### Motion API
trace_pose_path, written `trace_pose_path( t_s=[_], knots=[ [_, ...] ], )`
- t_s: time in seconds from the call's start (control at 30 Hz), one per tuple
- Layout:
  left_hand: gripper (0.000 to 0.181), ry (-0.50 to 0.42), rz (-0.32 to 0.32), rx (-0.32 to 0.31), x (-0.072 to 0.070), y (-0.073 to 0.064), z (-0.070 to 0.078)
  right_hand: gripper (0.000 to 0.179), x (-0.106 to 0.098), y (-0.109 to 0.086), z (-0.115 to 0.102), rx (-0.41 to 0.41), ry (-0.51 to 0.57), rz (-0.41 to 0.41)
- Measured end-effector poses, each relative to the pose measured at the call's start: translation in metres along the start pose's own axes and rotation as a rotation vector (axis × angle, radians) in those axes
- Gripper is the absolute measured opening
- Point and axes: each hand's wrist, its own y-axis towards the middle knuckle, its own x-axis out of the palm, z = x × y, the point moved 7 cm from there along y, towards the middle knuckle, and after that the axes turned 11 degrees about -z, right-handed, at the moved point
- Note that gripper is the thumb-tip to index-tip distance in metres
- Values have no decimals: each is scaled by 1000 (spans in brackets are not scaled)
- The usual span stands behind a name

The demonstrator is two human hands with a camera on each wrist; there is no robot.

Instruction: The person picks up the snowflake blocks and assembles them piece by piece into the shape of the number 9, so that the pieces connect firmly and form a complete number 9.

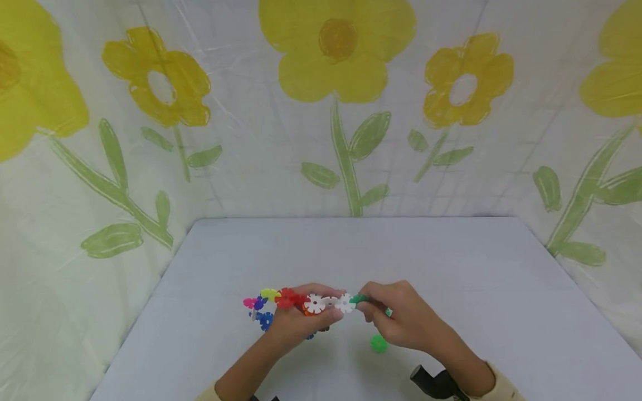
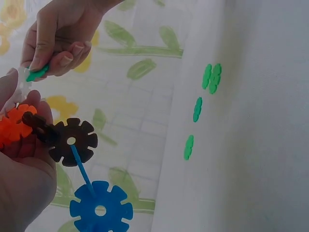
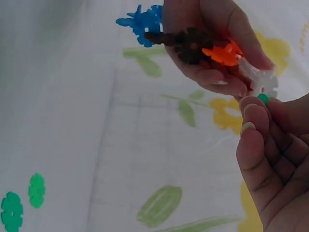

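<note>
A chain of linked plastic snowflake discs runs through my left hand (image 1: 293,328), whose fingers and thumb grip it near the white discs (image 1: 315,303). Red discs (image 1: 286,298), a yellow one (image 1: 270,294) and blue ones (image 1: 266,321) follow along the chain's left side. In the left wrist view, orange (image 2: 18,121), dark brown (image 2: 73,141) and blue (image 2: 100,209) discs hang from the same hand. My right hand (image 1: 403,317) pinches a green disc (image 1: 358,299) between thumb and forefinger, right at the white end disc (image 1: 345,303). Fingertips cover most of that green disc.
Several loose green discs (image 2: 196,109) lie on the white table (image 1: 431,262), below the hands. A bright green one (image 1: 379,343) shows between the forearms. Behind the table hangs a pale sheet (image 1: 241,167) painted with yellow flowers.
</note>
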Motion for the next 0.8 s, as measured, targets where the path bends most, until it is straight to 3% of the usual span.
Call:
trace_pose_path(
  t_s=[0.17,0.33,0.43,0.53,0.63,0.8],
  knots=[
    [42,-68,7,28,1,1,0,21,4,1,5,38,105,-10],
    [38,-188,-14,142,1,2,3,13,10,3,14,130,296,-29],
    [40,-238,-11,139,1,4,2,9,11,4,17,171,333,-57],
    [47,-339,15,94,-1,6,-2,14,9,2,24,210,252,-122],
    [50,-477,45,62,-5,9,-7,19,9,-2,41,281,86,-207],
    [48,-565,60,45,-10,10,-11,23,17,-16,87,497,-124,-339]
  ],
)
